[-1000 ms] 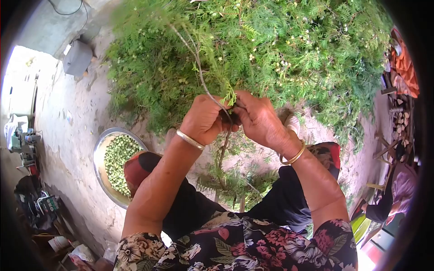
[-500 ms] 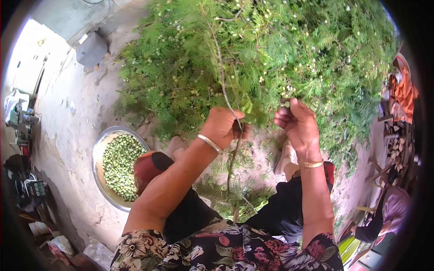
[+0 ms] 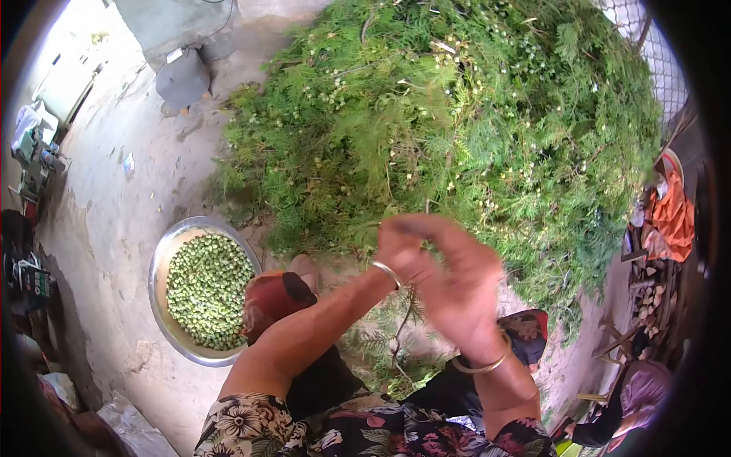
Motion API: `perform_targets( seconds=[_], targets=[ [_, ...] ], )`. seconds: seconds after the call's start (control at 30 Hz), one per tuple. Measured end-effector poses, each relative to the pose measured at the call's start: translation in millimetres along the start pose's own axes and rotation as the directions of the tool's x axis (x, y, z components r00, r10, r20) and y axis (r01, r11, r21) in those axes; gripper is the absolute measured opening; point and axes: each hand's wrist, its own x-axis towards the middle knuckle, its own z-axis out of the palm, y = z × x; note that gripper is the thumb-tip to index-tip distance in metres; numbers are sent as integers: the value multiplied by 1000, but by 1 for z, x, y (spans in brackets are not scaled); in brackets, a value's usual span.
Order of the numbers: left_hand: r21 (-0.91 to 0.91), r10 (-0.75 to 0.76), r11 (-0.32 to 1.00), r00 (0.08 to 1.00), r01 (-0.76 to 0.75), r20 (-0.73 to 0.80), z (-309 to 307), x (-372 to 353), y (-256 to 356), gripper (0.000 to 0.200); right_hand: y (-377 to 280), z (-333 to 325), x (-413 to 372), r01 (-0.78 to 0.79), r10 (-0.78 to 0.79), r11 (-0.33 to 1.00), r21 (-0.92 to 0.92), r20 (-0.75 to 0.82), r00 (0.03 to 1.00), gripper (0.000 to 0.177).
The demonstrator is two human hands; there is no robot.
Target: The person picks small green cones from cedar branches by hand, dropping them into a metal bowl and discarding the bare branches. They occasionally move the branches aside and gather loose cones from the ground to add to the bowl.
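Observation:
My left hand (image 3: 403, 247) is closed around a thin branch (image 3: 403, 324), whose lower stem shows beneath the wrists. Crossing in front of it, my right hand (image 3: 461, 282) is blurred by motion, and its fingers reach over the left one; what they hold, if anything, cannot be made out. Beyond both hands lies a large heap of green leafy branches (image 3: 343, 167) dotted with small pale fruits. A metal basin (image 3: 158, 293) holding many small green fruits (image 3: 209, 289) stands on the floor to the left of my knee.
A grey object (image 3: 183, 78) sits on the floor at the upper left. An orange cloth (image 3: 671, 221) and stacked wood (image 3: 647, 301) are at the right. Part of another person in purple (image 3: 643, 392) shows at the lower right. Wire mesh (image 3: 662, 68) stands behind the heap.
My right hand has moved left and now overlaps my left hand. The branch's upper part no longer stands out above my hands. The view has shifted, and the other things appear displaced.

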Motion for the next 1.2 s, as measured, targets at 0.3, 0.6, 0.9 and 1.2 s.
perform_targets(
  seconds=[0.3, 0.6, 0.9, 1.2],
  targets=[
    [-63, 104, 991, 980, -116, -169, -4, -10, 17, 14, 80, -35, 1, -436, 380, 888, -146, -301, 875, 63],
    [197, 691, 720, 711, -665, -128, 8, -31, 15, 12, 133, -54, 37, -558, 563, 492, 668, 245, 789, 66],
    [229, 750, 612, 647, -757, 136, 25, -50, -5, 20, 133, -71, 25, -483, 542, 385, 786, 232, 808, 59],
    [286, 469, 686, 708, -669, 528, 28, -34, -10, 17, 166, -85, 20, -452, 570, 648, 613, 3, 821, 26]
  ],
)
